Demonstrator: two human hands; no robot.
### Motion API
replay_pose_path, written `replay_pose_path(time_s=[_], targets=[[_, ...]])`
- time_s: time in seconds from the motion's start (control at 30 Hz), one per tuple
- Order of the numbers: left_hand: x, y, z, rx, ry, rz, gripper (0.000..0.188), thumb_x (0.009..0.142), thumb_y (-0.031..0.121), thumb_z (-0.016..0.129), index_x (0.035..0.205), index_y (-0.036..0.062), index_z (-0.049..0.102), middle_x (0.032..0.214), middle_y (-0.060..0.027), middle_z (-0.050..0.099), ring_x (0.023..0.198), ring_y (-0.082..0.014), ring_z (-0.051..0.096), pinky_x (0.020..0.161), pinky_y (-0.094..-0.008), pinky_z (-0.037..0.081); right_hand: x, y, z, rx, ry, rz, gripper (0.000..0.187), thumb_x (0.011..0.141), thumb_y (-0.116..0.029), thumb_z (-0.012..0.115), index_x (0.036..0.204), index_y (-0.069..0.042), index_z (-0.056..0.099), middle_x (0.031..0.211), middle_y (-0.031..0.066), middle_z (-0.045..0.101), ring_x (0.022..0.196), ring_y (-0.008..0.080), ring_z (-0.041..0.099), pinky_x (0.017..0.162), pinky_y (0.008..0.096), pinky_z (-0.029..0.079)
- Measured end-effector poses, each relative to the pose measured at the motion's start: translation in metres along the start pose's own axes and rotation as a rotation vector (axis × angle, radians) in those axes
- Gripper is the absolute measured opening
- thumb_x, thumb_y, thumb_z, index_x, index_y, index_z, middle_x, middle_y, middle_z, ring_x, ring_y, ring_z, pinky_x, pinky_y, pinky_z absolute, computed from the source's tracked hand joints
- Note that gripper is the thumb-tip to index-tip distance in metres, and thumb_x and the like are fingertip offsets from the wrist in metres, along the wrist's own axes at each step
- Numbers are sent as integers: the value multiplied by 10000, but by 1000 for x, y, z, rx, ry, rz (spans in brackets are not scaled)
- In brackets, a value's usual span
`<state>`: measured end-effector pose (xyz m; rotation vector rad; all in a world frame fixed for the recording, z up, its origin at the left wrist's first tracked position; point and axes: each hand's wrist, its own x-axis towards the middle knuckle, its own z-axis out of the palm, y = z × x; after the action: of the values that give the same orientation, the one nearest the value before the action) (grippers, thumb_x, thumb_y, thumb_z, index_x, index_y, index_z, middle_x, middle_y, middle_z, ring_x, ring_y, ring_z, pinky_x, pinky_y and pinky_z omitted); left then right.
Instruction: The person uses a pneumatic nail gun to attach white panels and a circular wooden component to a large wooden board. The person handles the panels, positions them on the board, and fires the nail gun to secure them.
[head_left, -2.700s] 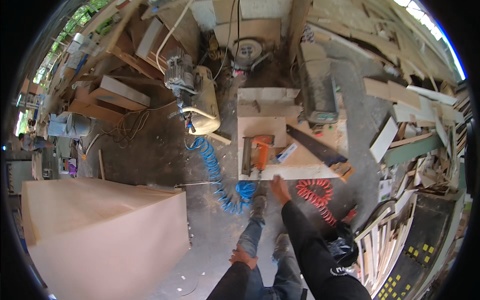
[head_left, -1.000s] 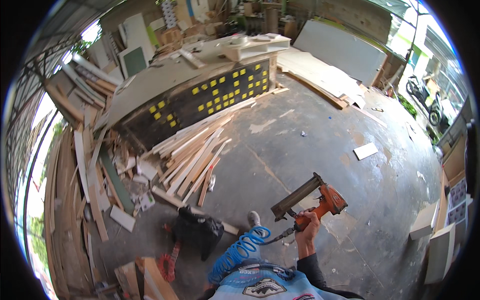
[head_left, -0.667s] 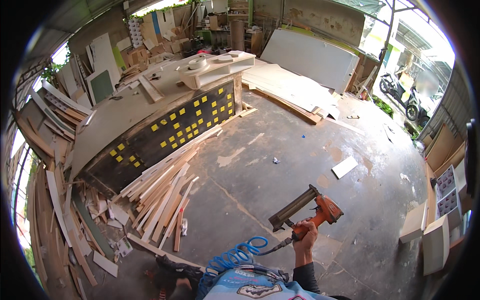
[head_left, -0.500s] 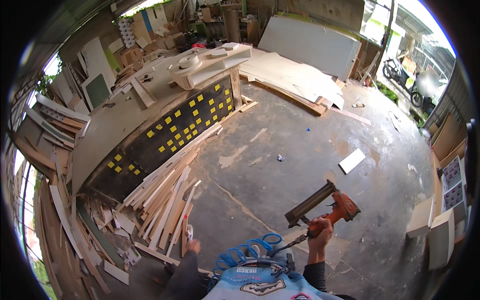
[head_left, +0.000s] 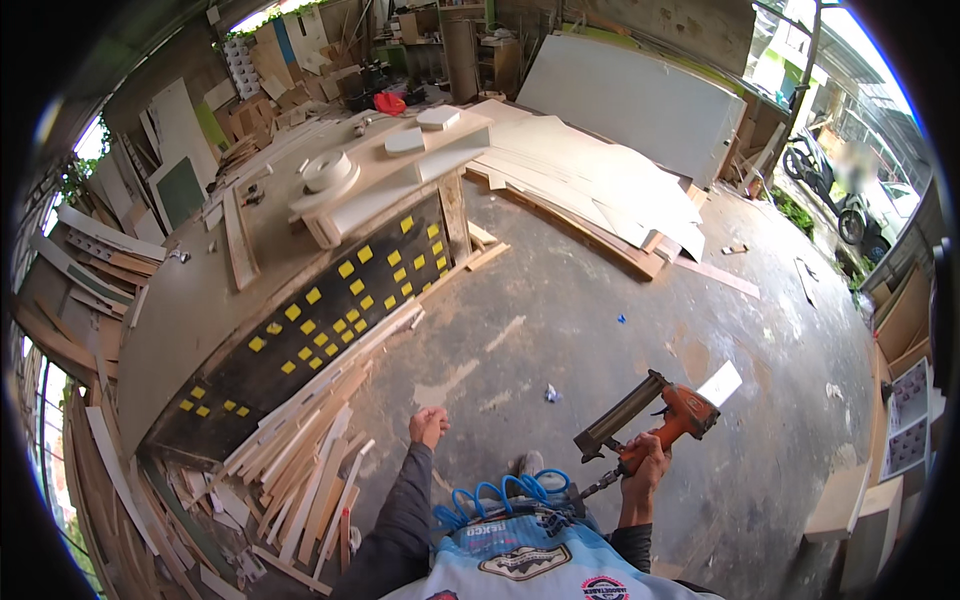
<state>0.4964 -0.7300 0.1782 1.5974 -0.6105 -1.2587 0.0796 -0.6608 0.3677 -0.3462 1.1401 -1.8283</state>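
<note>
An orange pneumatic nail gun (head_left: 686, 409) with a long dark magazine is held by its handle in my right hand (head_left: 646, 463). From the handle's end a hose fitting runs toward my body, where a blue coiled air hose (head_left: 497, 492) hangs across my front. My left hand (head_left: 428, 427) is raised over the floor with its fingers curled in, and nothing shows in it. Left of it lies a pile of thin wood strips (head_left: 318, 470), apart from the hand.
A large workbench (head_left: 200, 340) with a black side and yellow squares stands on the left, bearing a curved white wooden piece (head_left: 330, 172). Pale sheets (head_left: 590, 175) lie stacked behind. A white offcut (head_left: 717, 384) rests on the floor; box-like panels (head_left: 868, 520) stand at right.
My left hand has swung up and forward from beside the wood strips. The view has shifted nearer the bench. My right hand keeps its hold on the nail gun.
</note>
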Motion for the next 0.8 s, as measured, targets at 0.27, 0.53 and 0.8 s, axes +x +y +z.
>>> replay_pose_path(time_s=[0.27, 0.53, 0.8], targets=[[98, 109, 27, -63, 366, 168, 227, 874, 157, 736, 1030, -2, 694, 818, -55, 704, 640, -133, 670, 541, -252, 505, 176, 19, 176, -128, -250, 18, 241, 868, -76, 659, 1073, -45, 536, 807, 68, 596, 688, 217, 673, 541, 343, 543], [296, 265, 49, 182, 590, 586, 365, 830, 238, 794, 1057, -31, 699, 973, -141, 729, 888, -201, 698, 778, -307, 552, 318, 72, 339, -297, -510, 12, 286, 912, -113, 642, 1158, -12, 538, 853, 101, 646, 760, 239, 722, 622, 361, 608], [492, 463, 164, 718, 688, 638, 780, 770, 421, 811, 1371, 35, 497, 1425, -253, 437, 1335, -414, 410, 1078, -532, 383, 432, 99, 495, -245, -613, 47, 190, 933, -98, 627, 1069, 11, 552, 779, 101, 658, 592, 204, 675, 501, 321, 568]])
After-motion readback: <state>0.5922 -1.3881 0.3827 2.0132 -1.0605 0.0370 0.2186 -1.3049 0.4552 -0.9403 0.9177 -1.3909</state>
